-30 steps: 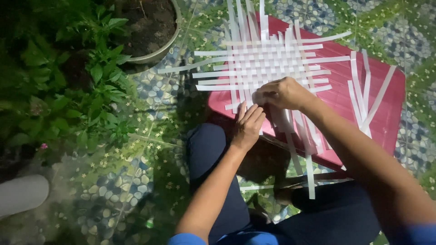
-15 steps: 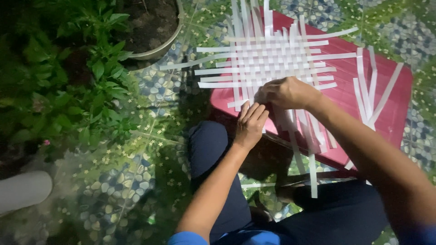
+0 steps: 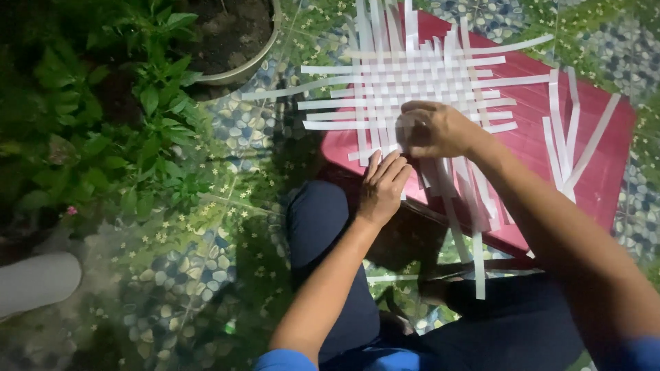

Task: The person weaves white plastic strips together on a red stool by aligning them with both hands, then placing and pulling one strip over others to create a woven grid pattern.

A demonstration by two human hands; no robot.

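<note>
Woven mat of white strips [image 3: 419,86] lies on the red stool top [image 3: 591,172], shifted slightly rightward in view versus a second ago. Right hand [image 3: 436,129] stays curled, pinching strips at the mat's near edge. Left hand [image 3: 383,182] remains flat, fingers extended, pressing the loose strip ends, so the weave stays pinned.

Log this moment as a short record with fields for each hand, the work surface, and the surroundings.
left hand: left hand lies flat, fingers pressing the near edge of the woven mat of flat white strips
right hand: right hand curled over the mat's near side, pinching among the strips; the exact strip is hidden
work surface: red square plastic table top carrying the mat
spare strips: loose white strips lying on the table's right side
surroundings: round plant pot, green leafy plants, pebble-patterned floor tiles
</note>
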